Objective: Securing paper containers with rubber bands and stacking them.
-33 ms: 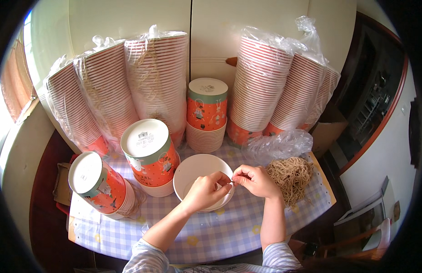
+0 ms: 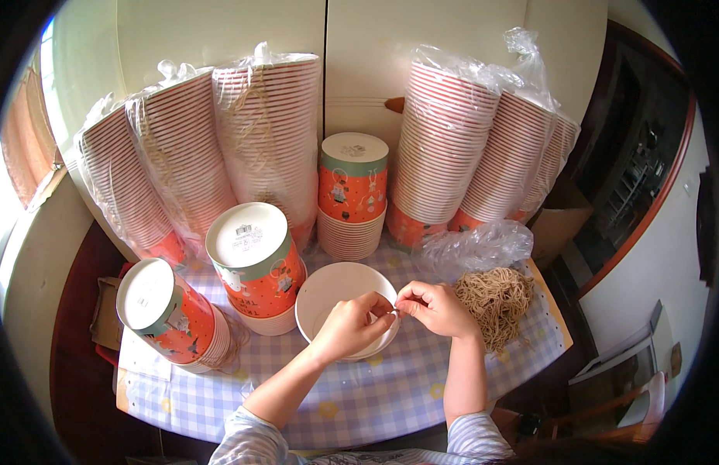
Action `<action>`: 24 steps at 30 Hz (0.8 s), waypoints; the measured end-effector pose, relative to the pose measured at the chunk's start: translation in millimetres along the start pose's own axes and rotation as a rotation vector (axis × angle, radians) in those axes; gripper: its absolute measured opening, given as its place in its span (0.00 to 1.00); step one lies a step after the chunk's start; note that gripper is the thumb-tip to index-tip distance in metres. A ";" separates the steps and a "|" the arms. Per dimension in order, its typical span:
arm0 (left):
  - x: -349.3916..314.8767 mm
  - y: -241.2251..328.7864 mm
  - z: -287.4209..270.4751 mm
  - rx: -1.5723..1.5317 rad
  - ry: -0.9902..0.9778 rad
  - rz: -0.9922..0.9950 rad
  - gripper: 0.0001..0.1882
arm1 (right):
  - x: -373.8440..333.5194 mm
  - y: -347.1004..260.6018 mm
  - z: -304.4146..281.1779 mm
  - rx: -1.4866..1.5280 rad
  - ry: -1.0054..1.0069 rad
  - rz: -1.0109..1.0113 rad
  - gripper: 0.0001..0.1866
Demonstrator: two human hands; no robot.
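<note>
Checked blue-and-white cloth covers the table [image 2: 375, 403], and at its middle stands a white paper bowl [image 2: 332, 291], open side up. Above that bowl the left hand [image 2: 350, 325] and the right hand [image 2: 437, 308] meet, fingertips pinched shut on something tiny and pale between them that I cannot identify. Right of the bowl lies a heap of tan string [image 2: 495, 298]; left of it, two orange cup stacks [image 2: 259, 267] lean, and bagged cup stacks [image 2: 266, 132] rise behind.

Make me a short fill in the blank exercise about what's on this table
Both hands, left hand and right hand, meet above a white ____.
The pile of twine lies on the person's ____ side.
The tablecloth has a ____ pattern.

Missing words: bowl; right; checked
</note>
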State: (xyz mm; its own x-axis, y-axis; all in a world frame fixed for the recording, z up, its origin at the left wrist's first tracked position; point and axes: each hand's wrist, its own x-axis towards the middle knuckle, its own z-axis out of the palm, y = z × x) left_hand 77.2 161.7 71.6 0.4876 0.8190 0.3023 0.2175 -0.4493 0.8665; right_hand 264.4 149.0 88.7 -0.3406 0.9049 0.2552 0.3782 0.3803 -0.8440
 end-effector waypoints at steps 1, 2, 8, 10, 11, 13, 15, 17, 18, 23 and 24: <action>0.1 -3.1 2.2 -0.001 0.000 0.000 0.10 | -0.4 1.0 0.3 -0.001 0.000 0.000 0.04; 0.2 -8.9 5.3 -0.087 -0.003 -0.017 0.10 | -1.2 3.0 0.9 0.020 0.002 0.003 0.04; 1.2 -5.4 3.2 -0.032 -0.023 -0.050 0.08 | -1.5 4.5 -0.8 0.015 0.010 -0.007 0.05; 1.2 -5.4 3.5 -0.019 -0.008 -0.026 0.09 | -1.4 3.9 -1.3 0.012 0.017 -0.006 0.05; 0.7 -6.2 3.6 -0.026 0.004 -0.024 0.08 | -1.1 1.7 -1.3 -0.010 0.019 -0.006 0.05; 0.4 -8.6 4.5 -0.034 0.016 -0.023 0.07 | -0.3 0.0 -1.2 -0.033 0.021 -0.006 0.05; 0.6 -10.8 5.6 -0.001 0.053 0.017 0.09 | 0.5 -0.3 -0.7 -0.055 0.022 -0.014 0.05; 0.8 -4.5 4.2 0.029 0.044 0.003 0.09 | 0.0 -0.4 -0.8 -0.061 0.025 -0.005 0.05; 0.9 -2.2 3.7 0.060 0.038 -0.010 0.08 | -0.2 -0.3 -0.9 -0.066 0.025 0.002 0.05; 0.0 -2.0 5.5 0.124 0.063 -0.027 0.08 | -0.4 1.6 -1.1 -0.106 0.017 0.006 0.06; 0.0 -2.4 6.0 0.145 0.078 -0.022 0.07 | -0.5 2.3 -1.3 -0.115 0.015 0.011 0.06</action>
State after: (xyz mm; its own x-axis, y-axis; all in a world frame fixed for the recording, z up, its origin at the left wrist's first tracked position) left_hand 81.8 160.6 67.1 0.4157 0.8520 0.3184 0.3498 -0.4729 0.8087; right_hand 266.6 149.7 87.2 -0.3232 0.9117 0.2535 0.4782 0.3886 -0.7876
